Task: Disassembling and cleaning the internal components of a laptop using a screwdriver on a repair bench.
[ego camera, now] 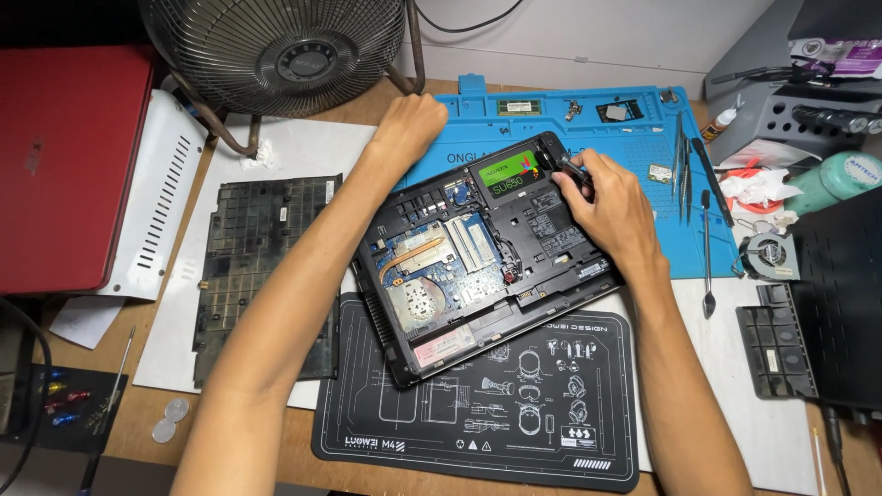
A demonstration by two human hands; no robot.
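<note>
An opened laptop, stiff and fragile inside, was steadied at its far corner by the closed left hand; the right hand fingers pinched a screwdriver beside its drive.

Both forearms are bare from elbow to wrist; no sleeves reach into view. Left hand: no glove, no ring, no watch or band at the wrist. Right hand: likewise ungloved, fingers without rings, wrist unadorned. Nails short. No markings seen on either arm.
</note>
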